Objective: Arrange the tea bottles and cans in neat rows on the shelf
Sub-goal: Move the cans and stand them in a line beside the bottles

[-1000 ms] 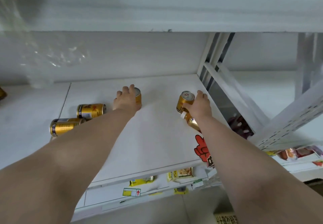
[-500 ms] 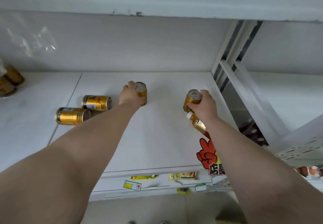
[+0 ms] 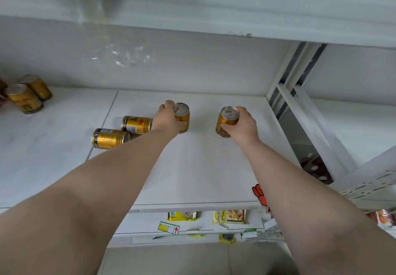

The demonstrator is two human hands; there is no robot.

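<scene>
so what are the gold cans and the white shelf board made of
The gold cans look like metal, probably aluminium or tinplate: silvery pull-tab lids, glossy printed walls with glints. The shelf board is smooth, white and faintly shiny: painted metal or laminate, I cannot tell which.

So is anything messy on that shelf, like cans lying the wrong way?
Yes. The nearer fallen can and the farther fallen can lie on their sides on the shelf. The left hand grips an upright can beside them, and the right hand grips another upright can.
</scene>
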